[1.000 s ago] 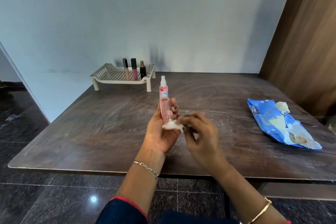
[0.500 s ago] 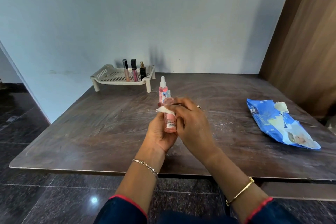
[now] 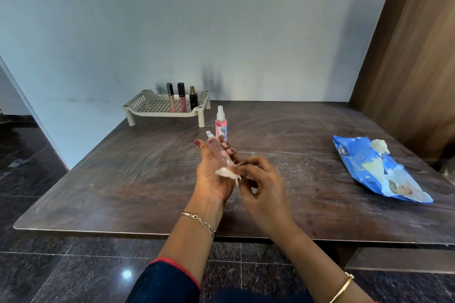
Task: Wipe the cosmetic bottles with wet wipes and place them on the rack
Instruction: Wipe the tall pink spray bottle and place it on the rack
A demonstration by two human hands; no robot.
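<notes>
You are in the middle of the wiping step. Your left hand [image 3: 211, 174] holds a small pink bottle [image 3: 216, 149] over the table [image 3: 123, 167], in front of the rack [image 3: 161, 114] and nearer to you. The bottle lies tilted along your palm, its cap pointing toward the rack, your fingers curled behind it. Your right hand [image 3: 263, 189] pinches a crumpled white wipe [image 3: 225, 172] against the bottle's lower end.

A taller pink spray bottle [image 3: 220, 125] stands just in front of the rack's right front leg, not yet on it. Three slim containers [image 3: 182, 99] stand upright on the rack's right half. A blue pack of wipes [image 3: 369, 170] lies well to the right of the rack.

The next move likely calls for working the wipe along the bottle's body, then carrying the bottle forward to a free spot on the rack and setting it upright. The bottle looks narrow, so it may tip on the slotted floor.
</notes>
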